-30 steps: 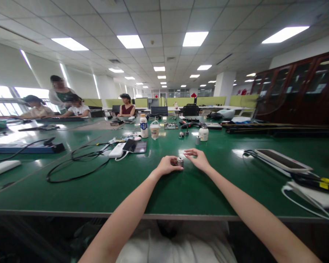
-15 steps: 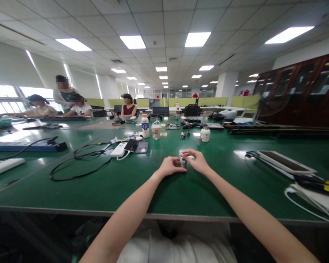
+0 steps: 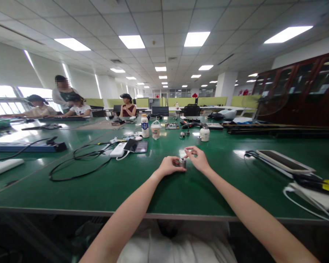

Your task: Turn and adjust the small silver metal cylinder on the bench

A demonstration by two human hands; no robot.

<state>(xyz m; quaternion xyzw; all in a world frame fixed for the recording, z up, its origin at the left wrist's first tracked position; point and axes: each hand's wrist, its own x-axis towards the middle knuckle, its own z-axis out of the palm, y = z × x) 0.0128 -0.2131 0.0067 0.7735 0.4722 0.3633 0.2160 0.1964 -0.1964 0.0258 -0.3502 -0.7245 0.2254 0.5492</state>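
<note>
A small silver metal cylinder stands on the green table in front of me. My left hand is curled around its left side, holding it down. My right hand is just right of it, thumb and forefinger pinched together above its top; whether they hold a small part I cannot make out.
Further back lie a phone, a white power bank, black cables, a milk bottle, a cup, a small white jar. A tablet and cables lie at right. Several people sit and stand at far-left tables.
My right hand has lifted a little above the cylinder's top, fingers now pinched. The left hand has kept its hold on the cylinder.
</note>
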